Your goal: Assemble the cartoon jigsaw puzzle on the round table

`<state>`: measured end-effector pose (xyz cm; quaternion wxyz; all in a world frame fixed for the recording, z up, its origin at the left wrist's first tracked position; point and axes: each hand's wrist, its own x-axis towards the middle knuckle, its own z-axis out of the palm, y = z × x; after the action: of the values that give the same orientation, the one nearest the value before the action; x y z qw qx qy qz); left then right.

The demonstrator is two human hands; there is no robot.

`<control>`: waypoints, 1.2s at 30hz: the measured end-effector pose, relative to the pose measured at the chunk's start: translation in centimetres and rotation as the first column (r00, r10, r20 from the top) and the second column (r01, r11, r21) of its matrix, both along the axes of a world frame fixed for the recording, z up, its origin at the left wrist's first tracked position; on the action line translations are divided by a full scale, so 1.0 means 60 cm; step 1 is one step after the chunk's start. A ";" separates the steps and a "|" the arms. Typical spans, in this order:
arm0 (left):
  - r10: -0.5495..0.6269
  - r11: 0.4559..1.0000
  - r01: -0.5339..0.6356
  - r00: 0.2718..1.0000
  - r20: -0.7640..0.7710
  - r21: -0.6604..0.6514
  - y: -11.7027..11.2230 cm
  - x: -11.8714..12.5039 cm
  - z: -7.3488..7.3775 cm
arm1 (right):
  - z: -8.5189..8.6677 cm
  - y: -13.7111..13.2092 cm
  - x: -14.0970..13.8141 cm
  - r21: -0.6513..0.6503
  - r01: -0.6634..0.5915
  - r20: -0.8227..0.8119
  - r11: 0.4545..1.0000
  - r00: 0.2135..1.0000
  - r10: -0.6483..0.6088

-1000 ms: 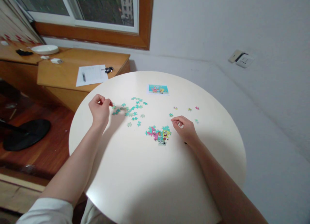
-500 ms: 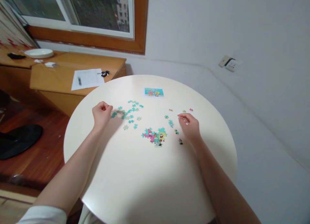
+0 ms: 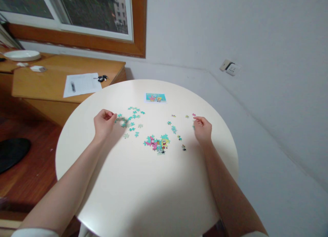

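My left hand [image 3: 104, 123] hovers at the left edge of a scatter of loose teal puzzle pieces [image 3: 132, 124]. Its thumb and forefinger are pinched together; whatever is between them is too small to make out. On the right, my right hand [image 3: 203, 129] has its forefinger stretched out and its other fingers curled. That fingertip is just below a pink puzzle piece [image 3: 194, 114], and the hand partly covers another piece. Between the hands lies a joined section of jigsaw puzzle [image 3: 156, 143] with pink and yellow cartoon figures.
A picture card [image 3: 156, 97] lies toward the far side of the round white table [image 3: 128, 189]. Several loose pieces [image 3: 174, 129] lie right of the joined section. Beyond, a wooden desk [image 3: 77, 67] bears a paper sheet [image 3: 82, 84], keys [image 3: 102, 78] and a white dish [image 3: 22, 55].
The view has swung to the right. My right hand has moved rightward over the table toward the pink piece, its forefinger reaching further out. My left hand stays pinched near the teal pieces.
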<state>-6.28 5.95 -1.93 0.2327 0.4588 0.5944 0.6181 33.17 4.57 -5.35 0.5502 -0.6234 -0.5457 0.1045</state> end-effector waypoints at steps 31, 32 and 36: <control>-0.144 0.990 0.144 0.987 -0.071 0.000 -0.028 0.042 0.006 | 0.031 -0.006 0.034 -0.180 0.230 -0.781 0.956 0.557 -0.281; -0.146 0.989 0.146 0.987 -0.073 0.000 -0.029 0.043 0.007 | 0.029 -0.005 0.035 -0.172 0.235 -0.774 0.957 0.568 -0.279; -0.150 0.989 0.151 0.986 -0.074 -0.003 -0.032 0.045 0.012 | 0.015 0.003 0.033 -0.073 0.259 -0.581 0.963 0.774 -0.252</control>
<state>-3.56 4.06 -1.23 0.2561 0.5251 0.5655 0.5821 35.15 4.77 -4.43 0.7036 -0.6260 -0.2605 0.2125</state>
